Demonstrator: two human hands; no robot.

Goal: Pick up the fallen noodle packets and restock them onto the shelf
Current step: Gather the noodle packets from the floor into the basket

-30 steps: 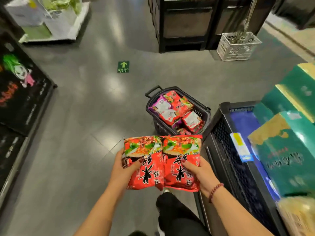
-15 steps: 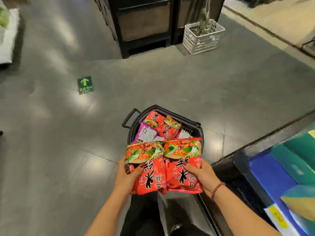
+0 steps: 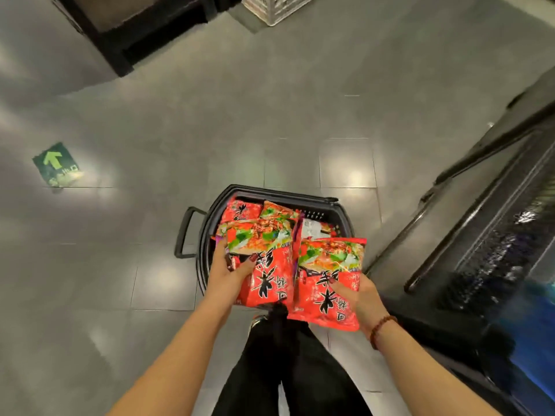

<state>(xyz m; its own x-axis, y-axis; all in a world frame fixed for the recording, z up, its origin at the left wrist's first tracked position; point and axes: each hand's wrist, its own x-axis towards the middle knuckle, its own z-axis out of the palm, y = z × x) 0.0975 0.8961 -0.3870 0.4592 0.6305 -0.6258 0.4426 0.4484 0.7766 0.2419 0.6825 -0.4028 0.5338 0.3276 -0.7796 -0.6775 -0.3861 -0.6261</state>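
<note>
I hold two red noodle packets side by side above a black basket (image 3: 336, 211) on the floor. My left hand (image 3: 228, 273) grips the left packet (image 3: 267, 265) at its left edge. My right hand (image 3: 359, 298) grips the right packet (image 3: 327, 283) near its lower right corner; a bead bracelet sits on that wrist. More red noodle packets (image 3: 255, 211) lie inside the basket, partly hidden behind the two I hold. The dark shelf (image 3: 486, 205) runs along the right edge of the view.
A grey tiled floor surrounds the basket. A green exit arrow sticker (image 3: 57, 165) lies on the floor at left. A dark display unit (image 3: 135, 34) and a white crate (image 3: 276, 7) stand at the top. My dark trouser legs (image 3: 285, 364) are below the packets.
The view has tilted further down and turned left, so the basket now sits directly under my hands. The two packets have drifted slightly apart, the right one lower.
</note>
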